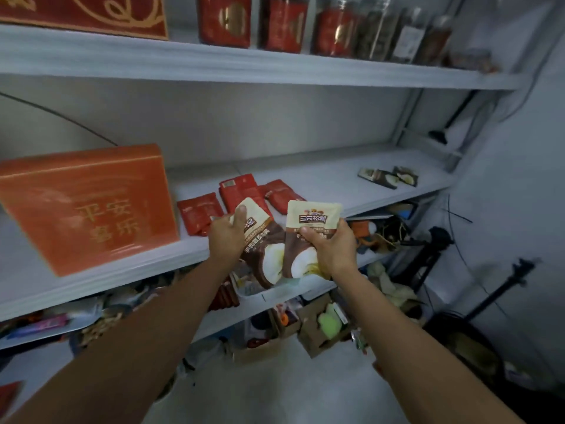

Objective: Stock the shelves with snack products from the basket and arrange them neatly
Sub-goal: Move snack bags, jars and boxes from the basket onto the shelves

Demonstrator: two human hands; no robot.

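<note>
My left hand (227, 235) grips a cream-and-brown snack pouch (264, 246) by its upper left edge, thumb on its front. My right hand (331, 249) holds a second matching pouch (308, 228) upright beside it. Both pouches hang just in front of the middle white shelf (305, 175). Three red snack packets (241, 194) lie flat on that shelf right behind my hands. Two dark pouches of the same kind (388, 177) lie flat at the shelf's far right. The basket is hard to make out; a pale rim (275, 290) shows below the pouches.
A large orange gift box (88, 206) stands on the middle shelf at the left. The top shelf (244, 64) carries red boxes and several jars. Cluttered goods and cardboard boxes (318, 328) fill the lower shelf and floor. A dark stand (501, 289) leans at the right.
</note>
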